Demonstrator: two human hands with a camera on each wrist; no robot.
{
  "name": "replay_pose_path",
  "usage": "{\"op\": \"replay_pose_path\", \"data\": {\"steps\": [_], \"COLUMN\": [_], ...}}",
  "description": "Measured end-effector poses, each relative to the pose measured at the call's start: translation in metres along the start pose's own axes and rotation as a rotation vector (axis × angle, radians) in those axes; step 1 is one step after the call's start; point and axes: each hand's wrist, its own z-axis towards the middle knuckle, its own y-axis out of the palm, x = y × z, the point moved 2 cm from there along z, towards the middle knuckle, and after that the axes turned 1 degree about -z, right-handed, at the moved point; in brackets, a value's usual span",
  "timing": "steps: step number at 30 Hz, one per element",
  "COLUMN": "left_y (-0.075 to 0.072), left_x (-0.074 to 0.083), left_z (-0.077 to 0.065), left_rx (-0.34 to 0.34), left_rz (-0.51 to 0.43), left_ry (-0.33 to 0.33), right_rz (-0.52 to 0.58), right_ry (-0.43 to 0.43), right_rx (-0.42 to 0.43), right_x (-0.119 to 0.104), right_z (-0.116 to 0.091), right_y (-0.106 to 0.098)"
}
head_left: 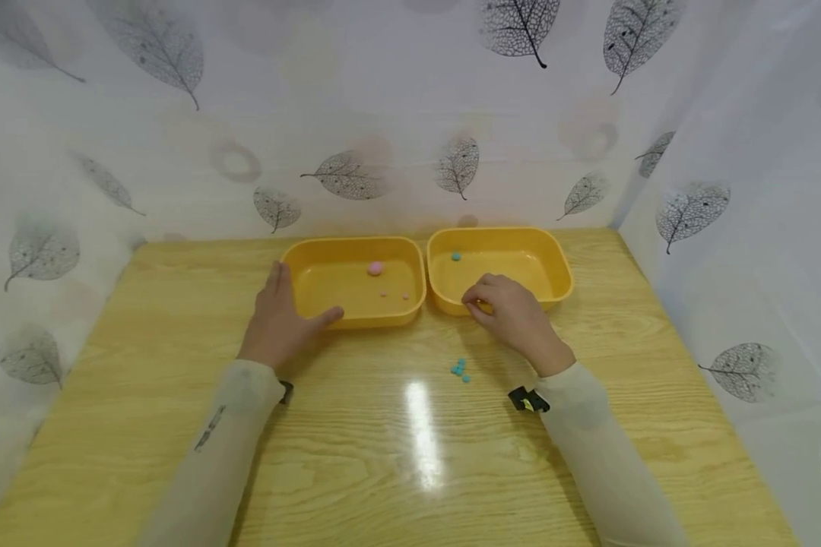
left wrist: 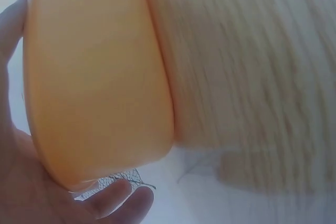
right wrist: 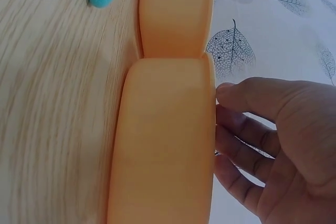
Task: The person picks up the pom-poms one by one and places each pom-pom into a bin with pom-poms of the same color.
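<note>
My left hand (head_left: 280, 323) grips the near left corner of the left yellow plastic bin (head_left: 356, 322), thumb along the front rim and fingers round the end wall. A larger pink pompom (head_left: 375, 268) and two tiny pink ones (head_left: 405, 296) lie in this bin. Over the front rim of the right yellow bin (head_left: 562, 275), my right hand (head_left: 516, 315) has its fingers bent and fingertips close together. The rim hides those fingertips in the right wrist view, so I cannot tell whether they pinch anything. One teal pompom (head_left: 455, 257) lies inside, towards the back left.
Several teal pompoms (head_left: 459, 368) lie clustered on the wooden table (head_left: 356, 456) in front of the right bin. Both bins stand side by side at the table's back edge. A leaf-patterned white curtain (head_left: 397, 114) hangs behind and along the sides.
</note>
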Motion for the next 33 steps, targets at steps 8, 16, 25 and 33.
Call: {"op": "replay_pose_path", "data": {"steps": [8, 16, 25, 33], "left_y": [-0.011, -0.025, -0.04, -0.051], "left_x": [-0.011, -0.027, -0.049, -0.066], "left_z": [-0.001, -0.001, -0.001, 0.0], "left_rx": [0.0, 0.008, -0.007, -0.019], "left_rz": [0.012, 0.023, 0.018, 0.033], "left_ry": [-0.005, -0.027, -0.039, -0.032], "right_rz": [0.004, 0.01, 0.007, 0.001], "right_ry": [0.013, 0.015, 0.022, 0.024], "right_rx": [-0.009, -0.015, -0.028, -0.022], "right_x": [0.0, -0.001, 0.001, 0.001], "right_z": [0.0, 0.0, 0.0, 0.0], "right_y": [-0.002, -0.002, 0.001, 0.0]}}
